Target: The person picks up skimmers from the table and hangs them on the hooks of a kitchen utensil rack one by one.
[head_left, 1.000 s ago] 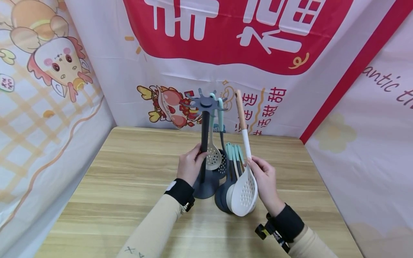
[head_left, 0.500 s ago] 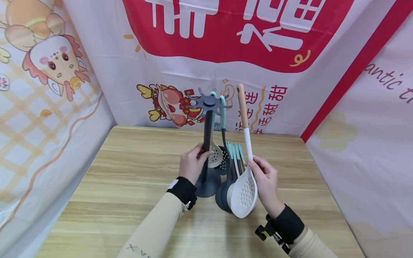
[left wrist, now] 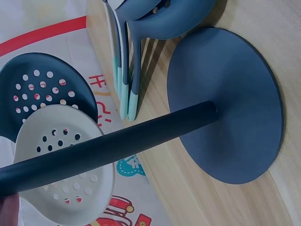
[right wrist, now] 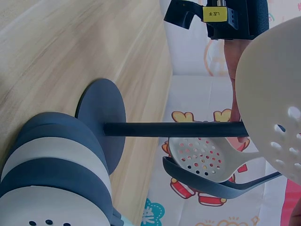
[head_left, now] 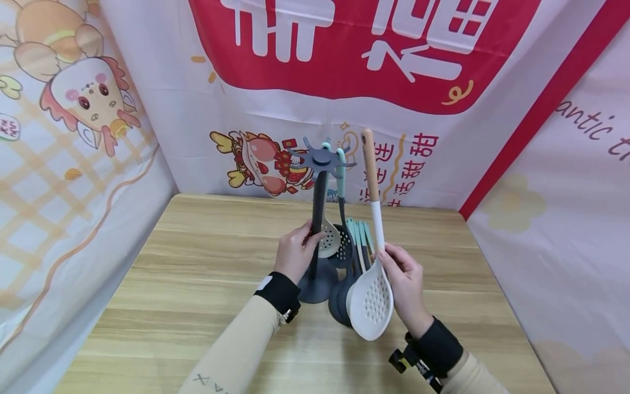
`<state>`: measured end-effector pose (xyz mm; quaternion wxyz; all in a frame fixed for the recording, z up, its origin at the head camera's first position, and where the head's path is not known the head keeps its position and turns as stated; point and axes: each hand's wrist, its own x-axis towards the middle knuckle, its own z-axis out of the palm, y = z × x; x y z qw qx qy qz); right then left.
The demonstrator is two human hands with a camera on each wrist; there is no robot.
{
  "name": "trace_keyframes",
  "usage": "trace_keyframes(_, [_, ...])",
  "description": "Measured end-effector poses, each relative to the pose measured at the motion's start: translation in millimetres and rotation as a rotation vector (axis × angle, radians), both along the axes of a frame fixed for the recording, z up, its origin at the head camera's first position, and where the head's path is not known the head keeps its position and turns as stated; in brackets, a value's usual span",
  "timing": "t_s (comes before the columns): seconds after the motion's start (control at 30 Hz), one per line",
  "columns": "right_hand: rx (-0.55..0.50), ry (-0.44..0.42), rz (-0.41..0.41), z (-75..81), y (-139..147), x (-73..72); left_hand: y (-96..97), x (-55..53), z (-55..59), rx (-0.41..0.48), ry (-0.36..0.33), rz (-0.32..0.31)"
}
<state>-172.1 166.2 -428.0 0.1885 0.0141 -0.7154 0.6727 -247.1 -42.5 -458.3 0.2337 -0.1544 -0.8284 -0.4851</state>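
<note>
My left hand [head_left: 295, 251] grips the dark post [left wrist: 117, 141] of a utensil stand, whose round base [left wrist: 225, 103] rests on the table. Two skimmers hang from the hooked top [head_left: 322, 157]: a light one [head_left: 330, 241] and a dark one [head_left: 343, 246]. In my right hand [head_left: 406, 279], a white skimmer [head_left: 371, 301] is pinched where its handle meets the bowl. Its wood-tipped handle points up, apart from the hooks, with the perforated bowl hanging low. Behind that bowl lies a row of dark and white utensils [right wrist: 61, 146], partly hidden in the head view.
The row's teal-tipped handles [head_left: 358, 235] point away from me, close right of the stand's base. The wooden table [head_left: 197, 262] ends at a printed cloth backdrop [head_left: 187, 137], with more cloth hanging at both sides.
The stand's top has shifted slightly right, with my left hand along with it. The white skimmer's bowl has come a little nearer to me, still held in my right hand.
</note>
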Motion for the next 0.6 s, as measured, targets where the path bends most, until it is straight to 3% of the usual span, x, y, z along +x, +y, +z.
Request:
trace_keyframes(0.4, [-0.003, 0.050, 0.016, -3.8, -0.2, 1.7, -2.5, -1.0, -4.8, -0.021, -0.039, -0.128])
trace_keyframes(0.6, [0.022, 0.054, 0.002, -6.8, -2.1, 3.6, -3.3, -3.4, -2.8, -0.058, -0.102, -0.134])
